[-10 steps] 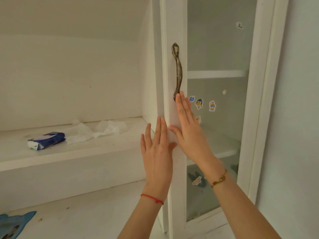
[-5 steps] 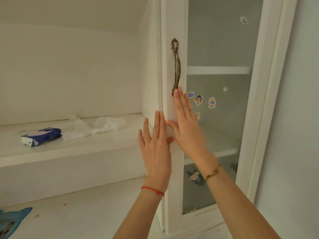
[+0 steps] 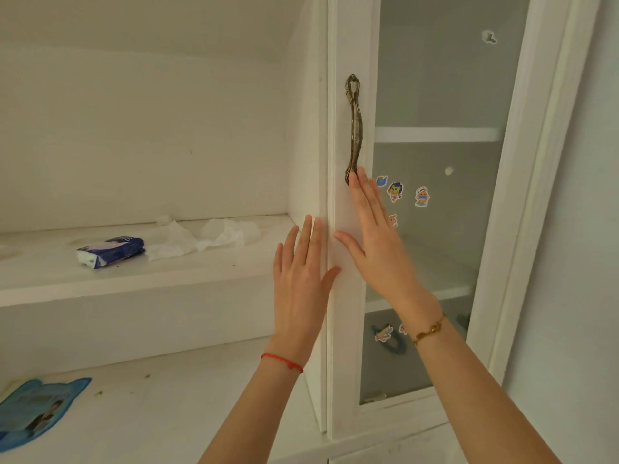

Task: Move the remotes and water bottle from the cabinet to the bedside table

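A white cabinet door (image 3: 345,329) with a frosted glass pane and a bronze handle (image 3: 354,128) fills the middle right. My right hand (image 3: 375,236) lies flat on the door frame, its fingertips touching the handle's lower end. My left hand (image 3: 301,272) is flat too, fingers apart, at the door's left edge beside the open shelf. Both hands hold nothing. No remote or water bottle shows; the shelves behind the glass are only dimly visible.
An open white shelf (image 3: 140,279) on the left carries a blue tissue pack (image 3: 112,251) and crumpled white tissue (image 3: 204,237). A blue cat-shaped card (image 3: 37,413) lies on the lower surface. Cartoon stickers (image 3: 395,191) dot the glass. A plain wall stands at the right.
Both hands stay flat on the door in nearly the same place. The view has shifted slightly, and the door's edge sits a little closer to the shelf side.
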{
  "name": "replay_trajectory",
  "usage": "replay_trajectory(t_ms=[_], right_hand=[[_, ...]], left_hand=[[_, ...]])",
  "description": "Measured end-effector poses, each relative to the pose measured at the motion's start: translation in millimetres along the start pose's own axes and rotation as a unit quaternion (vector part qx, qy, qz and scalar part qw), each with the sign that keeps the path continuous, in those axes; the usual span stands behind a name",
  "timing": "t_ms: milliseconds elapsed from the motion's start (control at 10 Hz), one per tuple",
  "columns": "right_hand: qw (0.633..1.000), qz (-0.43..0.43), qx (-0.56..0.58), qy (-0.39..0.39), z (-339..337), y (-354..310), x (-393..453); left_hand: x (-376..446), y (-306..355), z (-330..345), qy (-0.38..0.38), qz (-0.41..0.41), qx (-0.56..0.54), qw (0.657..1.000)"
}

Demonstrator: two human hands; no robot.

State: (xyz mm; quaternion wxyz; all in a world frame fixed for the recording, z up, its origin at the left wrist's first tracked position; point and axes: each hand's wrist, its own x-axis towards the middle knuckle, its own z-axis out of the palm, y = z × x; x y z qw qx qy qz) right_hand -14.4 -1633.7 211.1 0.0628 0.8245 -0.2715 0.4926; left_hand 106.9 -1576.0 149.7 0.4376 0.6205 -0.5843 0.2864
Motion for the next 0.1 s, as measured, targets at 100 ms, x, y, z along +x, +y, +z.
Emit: replay_trajectory(t_ms=[100], right_hand=[[0.999,-0.01,-0.034,-0.005,-7.3,-1.1,-9.6]], left_hand=[[-2.7,-10.1,-22.9,-0.017,0.017,-0.032,0.999]])
